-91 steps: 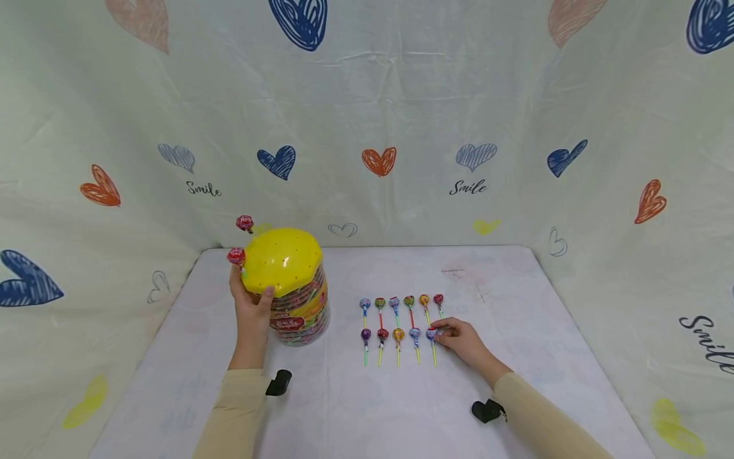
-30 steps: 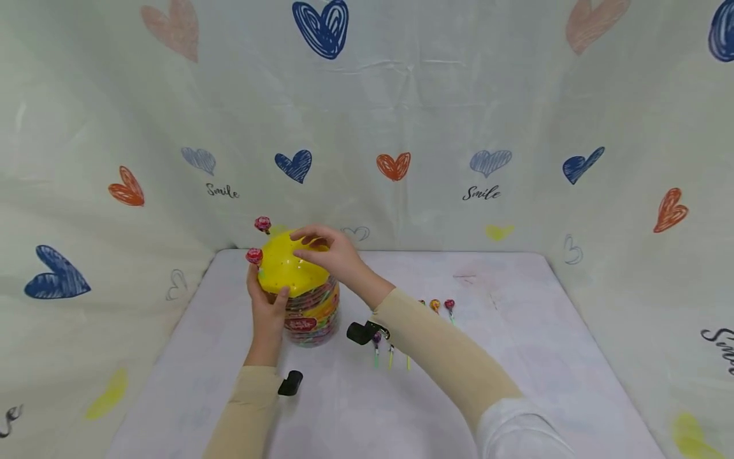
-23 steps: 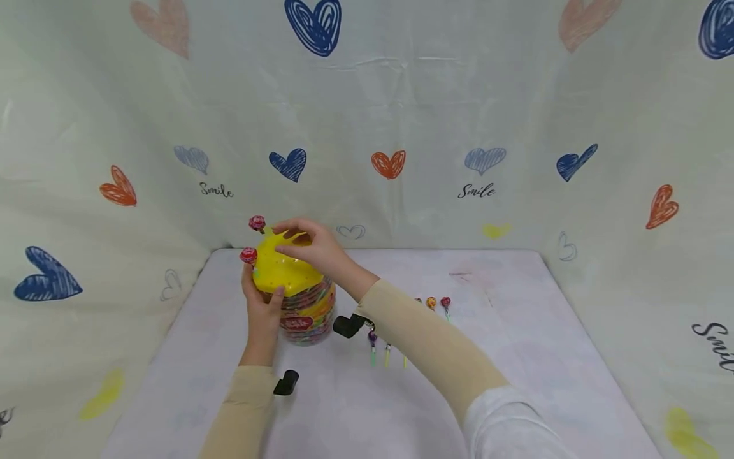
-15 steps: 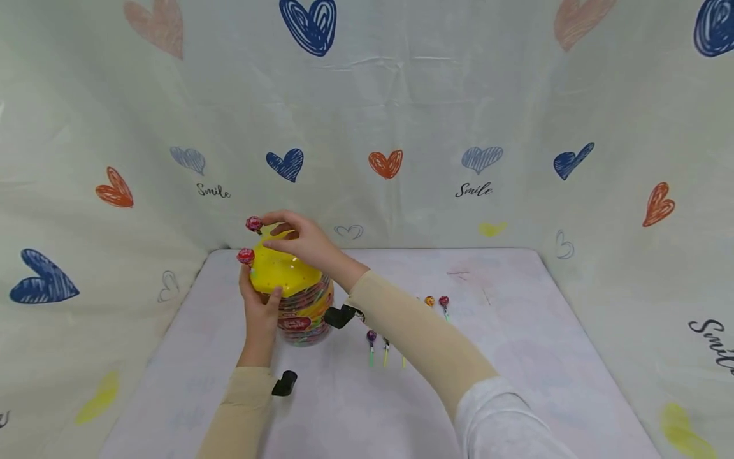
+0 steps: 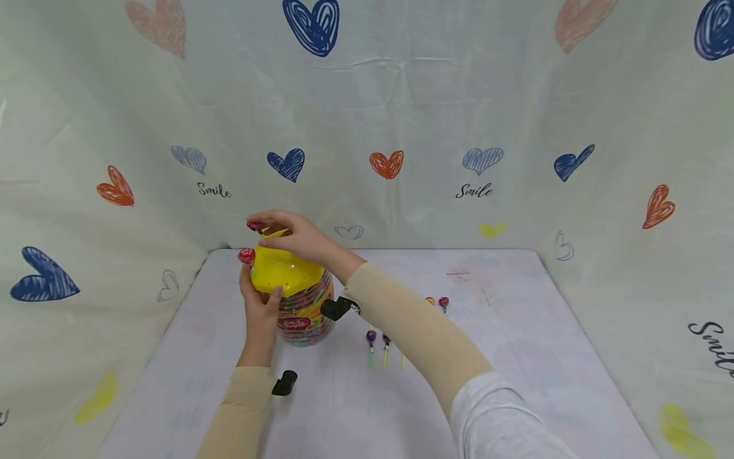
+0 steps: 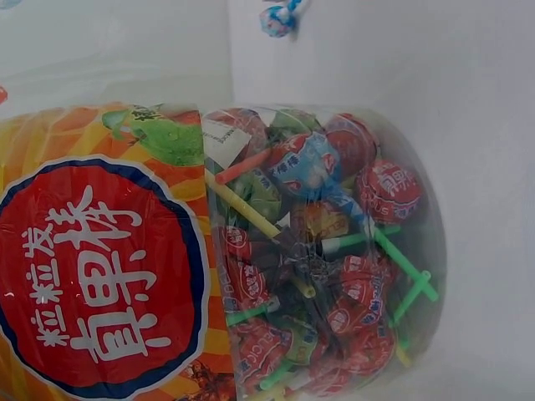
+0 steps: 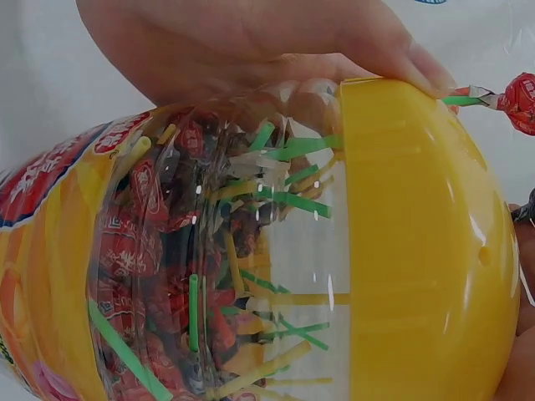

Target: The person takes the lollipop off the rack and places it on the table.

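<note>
The left hand (image 5: 259,313) grips the side of the candy jar (image 5: 297,301), which stands on the surface (image 5: 516,357) at the left. The right hand (image 5: 298,237) reaches over the yellow lid (image 5: 281,271); its fingers pinch a lollipop (image 5: 254,225) at the lid's far edge. It seems the stick is being set into a lid hole; next it likely needs a steady push down. Two lollipops stand on the lid. Five lollipops show beside the sleeve; others may be hidden.
</note>
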`<state>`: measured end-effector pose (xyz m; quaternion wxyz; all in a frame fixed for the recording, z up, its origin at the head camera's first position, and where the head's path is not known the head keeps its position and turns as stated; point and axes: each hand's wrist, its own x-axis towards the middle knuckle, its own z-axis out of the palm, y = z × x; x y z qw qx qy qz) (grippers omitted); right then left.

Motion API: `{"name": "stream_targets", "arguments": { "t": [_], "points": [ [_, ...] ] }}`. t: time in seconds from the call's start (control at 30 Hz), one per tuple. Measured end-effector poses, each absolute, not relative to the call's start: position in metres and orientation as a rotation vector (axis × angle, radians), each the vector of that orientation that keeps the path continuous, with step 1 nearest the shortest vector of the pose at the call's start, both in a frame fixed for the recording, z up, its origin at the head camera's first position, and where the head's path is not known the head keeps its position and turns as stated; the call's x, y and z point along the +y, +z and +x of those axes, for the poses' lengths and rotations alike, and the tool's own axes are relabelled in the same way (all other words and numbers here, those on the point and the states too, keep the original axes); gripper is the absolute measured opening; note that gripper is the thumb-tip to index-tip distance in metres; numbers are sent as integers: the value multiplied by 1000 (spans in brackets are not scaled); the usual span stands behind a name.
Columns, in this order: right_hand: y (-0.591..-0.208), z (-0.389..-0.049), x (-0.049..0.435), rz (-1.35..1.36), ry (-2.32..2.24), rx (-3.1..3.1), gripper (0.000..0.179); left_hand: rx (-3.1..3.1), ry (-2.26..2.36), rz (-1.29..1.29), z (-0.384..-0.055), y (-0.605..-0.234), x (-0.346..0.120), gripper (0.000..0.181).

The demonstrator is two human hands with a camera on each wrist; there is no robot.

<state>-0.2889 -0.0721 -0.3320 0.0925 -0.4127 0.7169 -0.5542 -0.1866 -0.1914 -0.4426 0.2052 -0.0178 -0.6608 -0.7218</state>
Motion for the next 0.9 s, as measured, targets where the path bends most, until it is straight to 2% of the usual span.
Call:
{"name": "stream_targets", "arguments": {
  "t": [0.2, 0.57, 0.9],
  "points": [
    [-332, -290, -73, -1236, -1649, 2134, 43, -1860, -1992, -18, -195, -456, -196, 80],
    [-330, -289, -72, -1219, -1742, 2135, 45, -1854, -1984, -48, -196, -458, -194, 79],
    [-314, -280, -48, -1239, -1934, 2081, 41, -1926, -1921, -50, -194, -458, -199, 80]
  ]
}}
